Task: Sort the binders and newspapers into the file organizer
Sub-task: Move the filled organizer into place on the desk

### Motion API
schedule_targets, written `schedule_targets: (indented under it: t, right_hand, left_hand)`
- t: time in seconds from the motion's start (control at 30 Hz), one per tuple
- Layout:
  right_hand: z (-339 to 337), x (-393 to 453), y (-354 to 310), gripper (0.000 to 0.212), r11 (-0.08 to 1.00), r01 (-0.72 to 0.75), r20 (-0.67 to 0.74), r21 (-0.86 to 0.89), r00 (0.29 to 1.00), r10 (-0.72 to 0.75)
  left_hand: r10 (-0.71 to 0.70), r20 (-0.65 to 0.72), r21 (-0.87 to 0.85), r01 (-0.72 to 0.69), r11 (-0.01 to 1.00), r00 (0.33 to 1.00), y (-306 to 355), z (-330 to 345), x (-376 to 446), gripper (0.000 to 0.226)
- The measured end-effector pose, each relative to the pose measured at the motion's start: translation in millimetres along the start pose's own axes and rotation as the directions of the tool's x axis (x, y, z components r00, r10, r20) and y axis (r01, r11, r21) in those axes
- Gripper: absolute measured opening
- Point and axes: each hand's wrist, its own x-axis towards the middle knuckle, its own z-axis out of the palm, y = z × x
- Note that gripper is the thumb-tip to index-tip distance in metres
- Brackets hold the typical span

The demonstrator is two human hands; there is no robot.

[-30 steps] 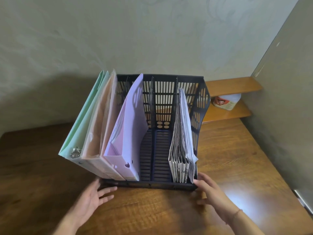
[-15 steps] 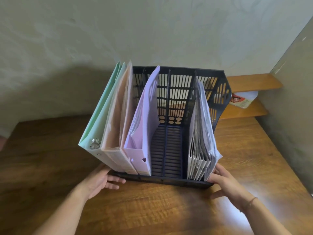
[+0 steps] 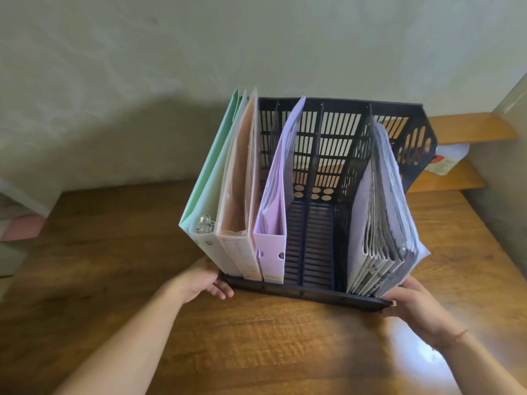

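Observation:
A dark blue slotted file organizer stands on the wooden table. On its left side stand a green binder, a peach binder and a lilac binder, spines toward me. Two middle slots hold nothing. Folded newspapers fill the right slot. My left hand grips the organizer's front left corner, under the green binder. My right hand holds the front right corner, below the newspapers.
The wooden table runs toward a pale wall behind the organizer. A low wooden shelf sits at the back right with a white packet on it. A grey panel closes the right side. Pink and white items lie at the left edge.
Both hands have closed in on the organizer's front corners from just in front of it. The organizer now sits further right and slightly turned in view.

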Motion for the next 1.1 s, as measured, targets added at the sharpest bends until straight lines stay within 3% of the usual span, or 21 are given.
schedule_targets:
  t: [0.2, 0.3, 0.4, 0.43, 0.5, 0.57, 0.63, 0.73, 1.0, 1.1]
  right_hand:
    - [-2, 0, 16, 0.037, 0.996, 0.032, -0.034, 0.085, 0.999, -0.029]
    - [-4, 1, 19, 0.012, 0.993, 0.048, -0.007, 0.105, 0.999, -0.048]
    - [-3, 3, 14, 0.076, 0.998, 0.055, 0.039, 0.040, 0.998, -0.056]
    - [-2, 6, 11, 0.085, 0.998, 0.057, 0.049, 0.015, 0.997, -0.058]
    - [5, 12, 0, 0.081, 0.996, 0.079, 0.132, -0.036, 0.989, -0.073]
    - [22, 16, -18, 0.057, 0.992, 0.096, 0.213, -0.079, 0.974, -0.078]
    - [47, 14, -38, 0.045, 0.990, 0.115, 0.321, -0.082, 0.943, -0.083]
    - [88, 18, -55, 0.062, 0.978, 0.151, 0.414, -0.146, 0.907, -0.078]
    - [229, 40, -62, 0.068, 0.940, 0.206, 0.609, -0.274, 0.793, 0.004]
    - [287, 51, -60, 0.074, 0.927, 0.207, 0.645, -0.311, 0.763, 0.046]
  left_hand:
    - [0.011, -0.058, -0.159, -0.020, 0.987, 0.998, -21, 16, -18, 0.031]
    - [0.003, 0.018, -0.296, 0.002, 0.955, 1.000, -35, 15, -39, 0.035]
    - [-0.011, 0.055, -0.387, 0.032, 0.922, 0.998, -48, 12, -59, 0.034]
    - [-0.021, 0.042, -0.426, 0.037, 0.904, 0.999, -52, 11, -65, 0.034]
    - [-0.035, 0.006, -0.503, 0.033, 0.864, 0.999, -57, 9, -80, 0.034]
    - [-0.037, -0.042, -0.564, 0.007, 0.825, 0.998, -63, 6, -97, 0.033]
    - [-0.044, -0.106, -0.621, -0.031, 0.783, 0.993, -69, -1, -118, 0.032]
    - [-0.063, -0.188, -0.686, -0.085, 0.722, 0.980, -77, -18, -152, 0.041]
    - [-0.167, -0.416, -0.717, -0.210, 0.665, 0.894, -130, -82, -232, 0.043]
    - [-0.220, -0.469, -0.741, -0.246, 0.625, 0.855, -153, -116, -251, 0.032]
